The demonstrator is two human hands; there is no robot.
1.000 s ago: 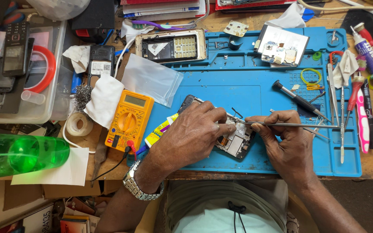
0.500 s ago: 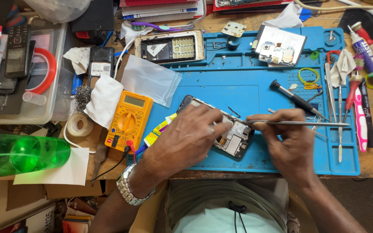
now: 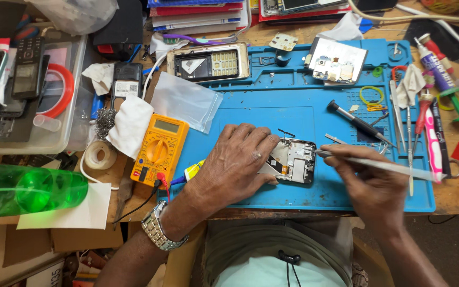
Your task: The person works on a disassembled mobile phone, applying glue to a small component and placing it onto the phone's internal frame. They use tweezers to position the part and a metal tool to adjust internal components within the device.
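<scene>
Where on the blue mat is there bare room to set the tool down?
Bare patches: the blue mat between the plastic bag and the black screwdriver, and its front edge below the opened phone. The right side, by the tweezers, is crowded.

The scene was evenly and brightly lit from above, with soft, short shadows under the left hand [image 3: 237, 165] and along the blue mat [image 3: 293, 111]. Focus was sharp across the tabletop [image 3: 272, 34]. The right hand [image 3: 373, 183] and the thin metal tool [image 3: 383, 166] it held showed motion blur. The green bottle [image 3: 25, 188] glowed with transmitted light. Mild glare lay on the clear plastic bag [image 3: 184, 101]. Slight wide-angle distortion bent the frame edges.
</scene>
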